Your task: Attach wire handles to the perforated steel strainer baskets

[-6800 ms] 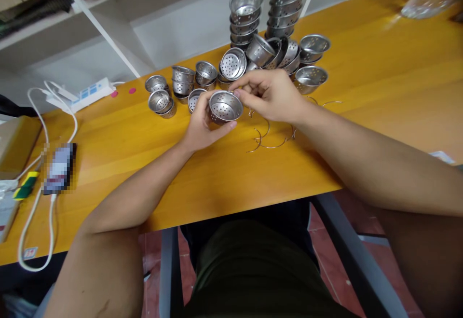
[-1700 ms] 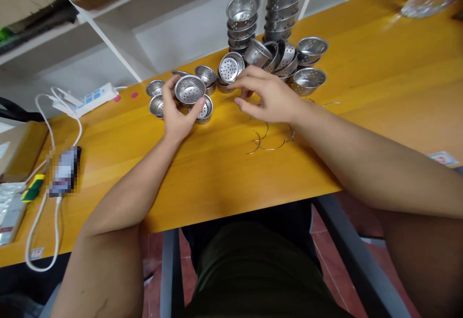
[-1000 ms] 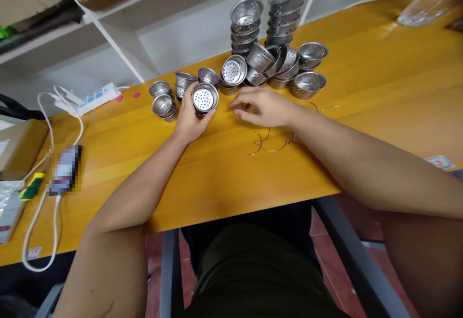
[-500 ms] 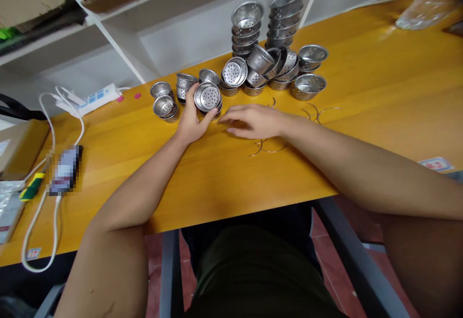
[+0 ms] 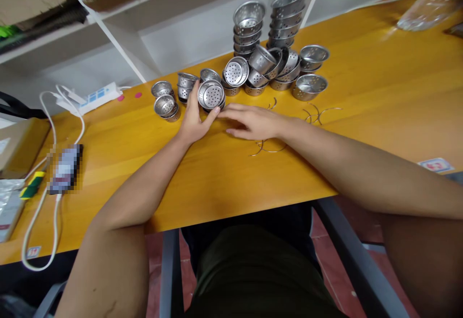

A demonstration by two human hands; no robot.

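My left hand (image 5: 193, 120) holds a small perforated steel strainer basket (image 5: 211, 94) between thumb and fingers, set on top of another basket on the orange table (image 5: 217, 173). My right hand (image 5: 253, 121) lies flat on the table just right of it, fingers stretched out, its fingertips close to the basket. Thin curved wire handles (image 5: 267, 148) lie on the table under and beside my right wrist. More small baskets (image 5: 164, 105) stand to the left of my left hand.
Two tall stacks of strainer baskets (image 5: 249, 26) and a loose heap (image 5: 285, 64) stand at the table's far edge. More wires (image 5: 318, 113) lie to the right. A white power strip (image 5: 97, 95), cables and a blurred device (image 5: 64, 168) sit at the left.
My left hand carried the basket left and set it onto another basket. My right hand let go, lowered and flattened on the table over the wires.
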